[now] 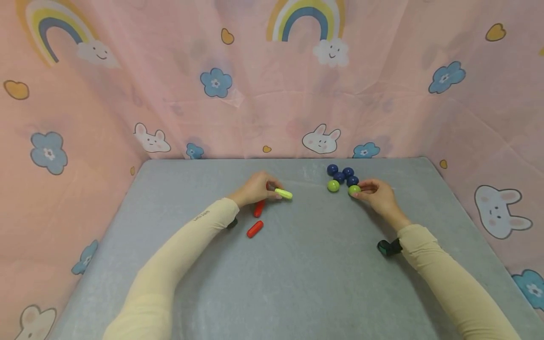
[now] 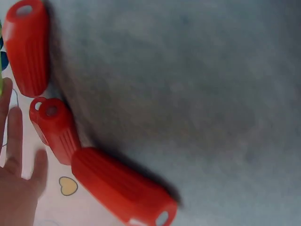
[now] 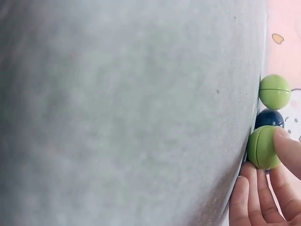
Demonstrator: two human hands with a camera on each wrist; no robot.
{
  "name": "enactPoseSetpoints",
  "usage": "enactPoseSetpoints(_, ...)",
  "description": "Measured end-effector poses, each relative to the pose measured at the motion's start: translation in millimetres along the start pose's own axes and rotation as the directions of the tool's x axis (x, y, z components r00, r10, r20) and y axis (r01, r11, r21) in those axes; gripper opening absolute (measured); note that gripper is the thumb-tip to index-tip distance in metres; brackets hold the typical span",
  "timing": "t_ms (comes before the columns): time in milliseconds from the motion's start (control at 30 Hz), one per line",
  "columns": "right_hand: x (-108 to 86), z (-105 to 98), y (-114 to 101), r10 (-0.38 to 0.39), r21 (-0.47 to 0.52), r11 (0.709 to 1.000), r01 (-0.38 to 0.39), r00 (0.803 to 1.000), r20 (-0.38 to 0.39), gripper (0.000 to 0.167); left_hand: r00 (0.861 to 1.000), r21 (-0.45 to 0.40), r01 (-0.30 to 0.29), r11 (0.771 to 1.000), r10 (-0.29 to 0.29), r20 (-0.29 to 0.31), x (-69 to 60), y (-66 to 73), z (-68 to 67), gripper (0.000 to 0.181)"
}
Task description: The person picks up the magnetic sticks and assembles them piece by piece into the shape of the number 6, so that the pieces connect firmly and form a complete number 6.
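Observation:
My left hand (image 1: 255, 189) pinches a yellow-green oblong piece (image 1: 284, 193) between thumb and fingers, just above the table. Beneath and beside that hand lie red oblong pieces (image 1: 255, 229); in the left wrist view a ridged red piece (image 2: 108, 186) shows a hole at its end. The hand partly hides some of the red pieces in the head view. My right hand (image 1: 379, 198) has its thumb and fingers on a green ball (image 1: 354, 191) that bears a groove, as the right wrist view shows. Left of it sits another green ball (image 1: 333, 186), with several dark blue balls (image 1: 338, 177) clustered behind.
A grey cloth covers the table (image 1: 289, 274). Its far edge meets a pink curtain (image 1: 255, 123) printed with rainbows, rabbits and flowers, which also hangs at both sides. A dark wrist device (image 1: 387, 248) sticks out beneath the right sleeve.

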State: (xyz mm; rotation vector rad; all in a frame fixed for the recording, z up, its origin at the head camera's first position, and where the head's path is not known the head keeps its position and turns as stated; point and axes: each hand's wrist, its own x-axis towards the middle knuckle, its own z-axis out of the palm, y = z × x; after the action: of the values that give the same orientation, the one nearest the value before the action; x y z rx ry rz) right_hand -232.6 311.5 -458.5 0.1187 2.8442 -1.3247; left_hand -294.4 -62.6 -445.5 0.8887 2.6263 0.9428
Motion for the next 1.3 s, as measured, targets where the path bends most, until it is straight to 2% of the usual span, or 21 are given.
enactPoseSetpoints(100, -0.9, -1, 0, 0.011, -0.004, 1.000, -0.011, 1.000, -0.003, 0.045, 0.999, -0.083, 0.023, 0.996, -0.025, -0.020, 2.5, 3.2, 1.4, 0.026)
enactPoseSetpoints(433, -5.9, -3, 2, 0.028, 0.004, 1.000, -0.027, 0.999, -0.026, 0.046, 0.995, -0.220, 0.028, 0.975, -0.049, -0.088, 11.4, 18.1, 13.2, 0.026)
enactPoseSetpoints(633, -11.8, -3, 0, 0.023, 0.049, 0.999, -0.023, 1.000, -0.014, 0.046, 0.989, -0.251, 0.033, 0.967, -0.068, -0.133, 15.0, 30.4, 22.8, 0.026)
enactPoseSetpoints(767, -17.3, -3, -3, 0.026, 0.066, 0.997, -0.026, 1.000, 0.013, 0.048, 0.987, -0.286, 0.066, 0.956, -0.105, -0.124, 15.6, 40.0, 28.3, 0.026)
enactPoseSetpoints(933, -22.4, 1, -5, 0.013, 0.086, 0.996, -0.017, 0.999, 0.040, 0.049, 0.988, -0.330, 0.087, 0.940, -0.123, -0.091, 17.9, 48.7, 38.8, 0.025)
enactPoseSetpoints(1100, -26.3, 6, -8, -0.004, 0.113, 0.994, -0.003, 0.998, 0.065, 0.049, 0.988, -0.316, 0.103, 0.943, -0.133, -0.073, 21.0, 57.4, 50.9, 0.023)
enactPoseSetpoints(1300, -30.9, 14, -12, 0.005, 0.081, 0.997, -0.013, 0.995, 0.096, 0.049, 0.984, -0.293, 0.144, 0.945, -0.169, -0.063, 24.3, 68.1, 63.2, 0.022)
